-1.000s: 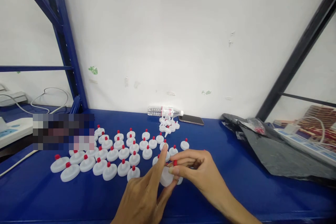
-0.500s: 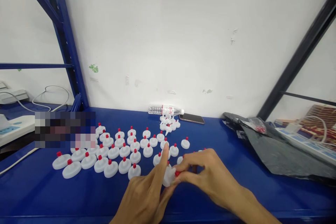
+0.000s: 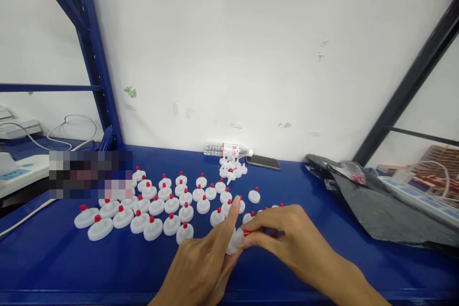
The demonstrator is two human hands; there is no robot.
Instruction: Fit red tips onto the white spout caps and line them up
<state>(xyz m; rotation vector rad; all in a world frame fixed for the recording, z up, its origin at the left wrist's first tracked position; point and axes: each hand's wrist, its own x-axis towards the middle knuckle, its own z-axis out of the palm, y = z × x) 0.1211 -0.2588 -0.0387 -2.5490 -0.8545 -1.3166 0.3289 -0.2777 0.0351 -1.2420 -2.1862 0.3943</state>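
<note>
My left hand [image 3: 206, 258] grips a round white plastic lid [image 3: 234, 241] at its rim, its index finger stretched upward. The lid is tilted so its nozzle points right. At that nozzle, my right hand [image 3: 287, 234] pinches a small red cap [image 3: 246, 233] between thumb and index finger. Many white lids with red caps, such as one nearby lid [image 3: 185, 234], stand upright left of and behind the hands. A heap of white nozzle lids [image 3: 231, 169], mostly without visible red caps, lies farther back. A few more capped lids are partly hidden behind my right hand.
Against the wall lie a clear plastic bottle [image 3: 229, 150] on its side and a dark phone [image 3: 263, 162]. A grey plastic bag [image 3: 376, 205] covers the right side of the blue table [image 3: 107, 272]. Power strips and cables lie at both sides. Blue metal posts [image 3: 95, 48] rise at left.
The view has shifted slightly. Both hands have moved a little to the right with the lid, and the red cap shows more clearly in line with the nozzle.
</note>
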